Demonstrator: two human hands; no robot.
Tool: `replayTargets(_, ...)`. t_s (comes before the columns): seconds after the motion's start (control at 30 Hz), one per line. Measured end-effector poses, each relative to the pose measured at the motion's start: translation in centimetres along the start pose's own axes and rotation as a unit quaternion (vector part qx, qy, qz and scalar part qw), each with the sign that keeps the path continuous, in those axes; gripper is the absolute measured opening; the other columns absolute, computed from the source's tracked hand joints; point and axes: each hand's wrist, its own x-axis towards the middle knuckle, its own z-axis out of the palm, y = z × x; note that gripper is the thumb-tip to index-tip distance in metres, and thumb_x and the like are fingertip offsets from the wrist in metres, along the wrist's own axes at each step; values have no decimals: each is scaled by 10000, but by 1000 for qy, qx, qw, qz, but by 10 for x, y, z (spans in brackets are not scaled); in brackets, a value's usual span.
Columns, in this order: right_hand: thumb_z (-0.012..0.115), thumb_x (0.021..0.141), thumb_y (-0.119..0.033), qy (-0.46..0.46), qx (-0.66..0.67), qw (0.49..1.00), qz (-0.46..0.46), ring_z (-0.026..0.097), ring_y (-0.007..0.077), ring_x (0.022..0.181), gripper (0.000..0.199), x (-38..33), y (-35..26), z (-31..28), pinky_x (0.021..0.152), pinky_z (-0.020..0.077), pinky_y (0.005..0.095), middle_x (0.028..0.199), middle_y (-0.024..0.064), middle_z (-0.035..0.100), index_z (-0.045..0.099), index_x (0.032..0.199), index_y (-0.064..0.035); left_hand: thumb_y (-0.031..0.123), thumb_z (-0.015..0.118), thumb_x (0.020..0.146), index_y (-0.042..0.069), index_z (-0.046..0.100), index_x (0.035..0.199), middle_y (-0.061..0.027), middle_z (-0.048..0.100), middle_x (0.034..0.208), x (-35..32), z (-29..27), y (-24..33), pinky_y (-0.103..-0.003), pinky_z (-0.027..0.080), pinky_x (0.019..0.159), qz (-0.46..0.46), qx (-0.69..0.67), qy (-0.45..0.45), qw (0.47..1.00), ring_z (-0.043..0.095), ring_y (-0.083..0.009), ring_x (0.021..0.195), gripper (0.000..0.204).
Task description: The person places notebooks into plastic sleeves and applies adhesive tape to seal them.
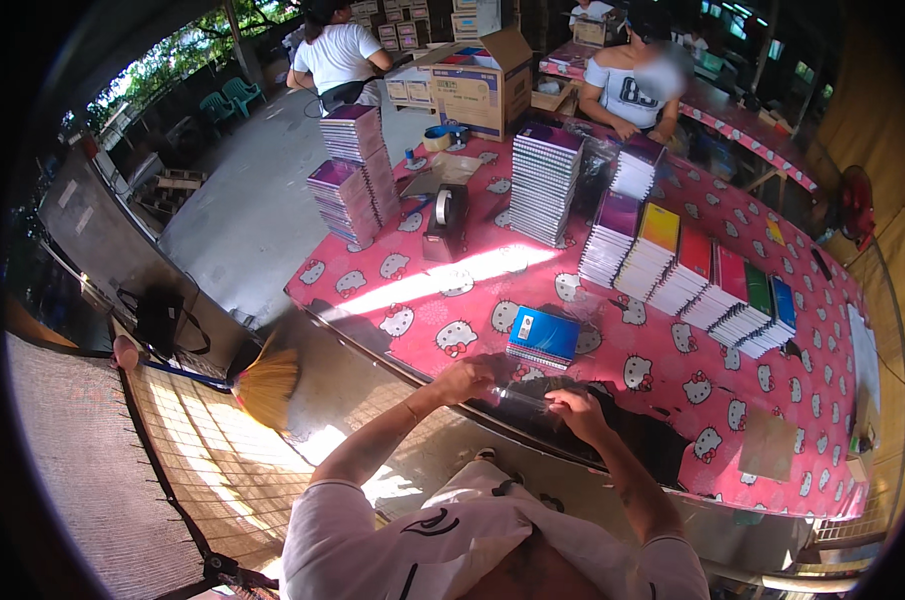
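Both hands (517, 393) pinch crinkly clear plastic film (522, 397) nr blue notebook (543, 336).

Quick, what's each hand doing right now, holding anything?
Left hand: closed on the edge of a clear plastic sheet at the table edge.
Right hand: closed on the same plastic sheet, near the blue notebook.

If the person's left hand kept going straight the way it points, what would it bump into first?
Probably the blue notebook stack, just beyond the left hand on the pink tablecloth; depth is hard to judge here.
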Motion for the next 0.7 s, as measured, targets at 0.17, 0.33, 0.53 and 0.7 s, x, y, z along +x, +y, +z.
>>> replayTargets(0.17, 684, 903, -269, -5, -40, 998, 39, 671, 311, 819, 222, 16, -18, -4, 750, 525, 417, 886, 117, 690, 685, 998, -68, 196, 721, 878, 99, 714, 934, -84, 686, 911, -4, -5, -6, -421, 546, 759, 6, 26, -56, 998, 663, -291, 888, 112)
replayTargets(0.33, 678, 903, -254, -54, -82, 995, 14, 634, 323, 901, 186, 17, -18, -15, 762, 516, 421, 988, 115, 644, 678, 961, -77, 174, 696, 883, 94, 694, 982, -98, 683, 932, 3, -3, -1, -436, 549, 788, 19, 36, 21, 999, 669, -318, 928, 127)
replayTargets(0.53, 633, 952, -190, 121, 39, 982, 143, 679, 290, 849, 177, 38, -2, -37, 738, 534, 389, 918, 126, 675, 675, 1058, -55, 92, 654, 904, 45, 693, 1035, -115, 710, 977, 30, -26, -25, -390, 551, 803, -22, 60, 47, 997, 692, -283, 914, 144)
replayTargets(0.7, 649, 926, -269, 204, -293, 934, -14, 486, 322, 1291, 447, 63, -55, 6, 1059, 368, 552, 1402, 127, 515, 564, 1335, -110, 177, 698, 927, -36, 705, 1049, -119, 734, 965, 75, -30, -72, -334, 540, 738, -198, -302, 87, 929, 685, -187, 841, 246)
